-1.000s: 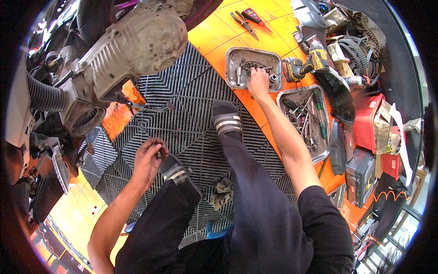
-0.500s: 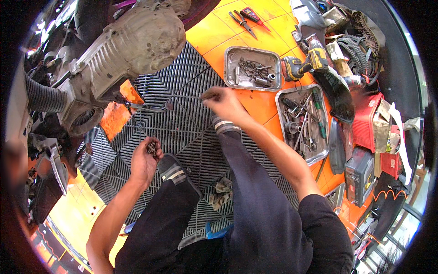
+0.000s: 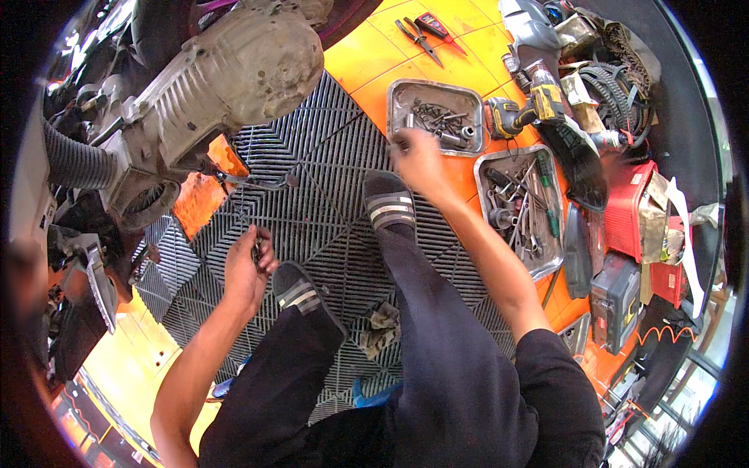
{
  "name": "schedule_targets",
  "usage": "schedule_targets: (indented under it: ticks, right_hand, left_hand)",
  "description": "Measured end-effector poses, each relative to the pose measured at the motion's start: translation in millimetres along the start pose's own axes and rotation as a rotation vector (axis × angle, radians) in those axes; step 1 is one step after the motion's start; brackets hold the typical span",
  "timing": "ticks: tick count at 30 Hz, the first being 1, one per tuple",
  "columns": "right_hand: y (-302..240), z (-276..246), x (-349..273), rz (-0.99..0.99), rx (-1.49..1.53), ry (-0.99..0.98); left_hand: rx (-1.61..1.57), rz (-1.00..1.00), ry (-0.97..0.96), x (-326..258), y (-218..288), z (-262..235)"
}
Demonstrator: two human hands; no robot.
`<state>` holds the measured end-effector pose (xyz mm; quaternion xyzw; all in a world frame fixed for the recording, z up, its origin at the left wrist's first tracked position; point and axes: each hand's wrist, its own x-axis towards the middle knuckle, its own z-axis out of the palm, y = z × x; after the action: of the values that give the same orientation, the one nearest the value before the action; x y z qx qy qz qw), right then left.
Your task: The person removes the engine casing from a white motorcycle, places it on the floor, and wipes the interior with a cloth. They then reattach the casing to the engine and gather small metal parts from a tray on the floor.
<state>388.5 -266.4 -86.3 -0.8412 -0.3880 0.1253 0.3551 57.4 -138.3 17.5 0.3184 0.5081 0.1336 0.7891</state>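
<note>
My left hand (image 3: 248,269) is curled, palm up, around several small dark metal pieces (image 3: 257,253) that look like bolts. It hovers over the black ribbed mat, beside my left foot. My right hand (image 3: 420,162), slightly blurred, is at the near left edge of a metal tray (image 3: 396,97). Its fingers are drawn together, and what they hold is hidden. Loose bolts (image 3: 437,117) and sockets (image 3: 466,132) lie in that tray. Closer to me, a second metal tray (image 3: 555,261) holds wrenches, a green-handled tool (image 3: 552,222) and other hand tools.
A greasy engine casing (image 3: 234,66) juts in at upper left. Pliers (image 3: 420,43) and a red-and-black screwdriver-like tool (image 3: 438,30) lie on orange tiles. A yellow-and-black power driver (image 3: 507,117), red bins (image 3: 628,207) and a grey case (image 3: 612,300) stand right. A rag (image 3: 381,331) lies between my legs.
My right hand has moved right from over the mat to the edge of the bolt tray. The left hand's fingers have turned a little, so less of the metal pieces shows.
</note>
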Motion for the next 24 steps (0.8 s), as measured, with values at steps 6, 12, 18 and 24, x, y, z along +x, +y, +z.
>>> schedule_targets:
  ticks: [6,12,18,24]
  right_hand:
    - [121.5,-35.0,15.4,-0.080,-0.452,0.063]
    - [121.2,-18.1,26.6,-0.257,-0.802,-0.095]
    - [96.3,-0.5,35.2,-0.335,-0.860,-0.008]
    - [105.9,2.1,25.7,-0.121,-0.617,-0.105]
  left_hand:
    - [0.123,-0.121,0.012,-1.0,-20.4,-17.7]
    - [0.126,-0.137,0.007,0.8,-21.7,-8.2]
    - [0.115,-0.146,0.019,0.2,-24.1,-4.0]
    - [0.134,-0.139,-0.002,-1.2,-21.3,2.5]
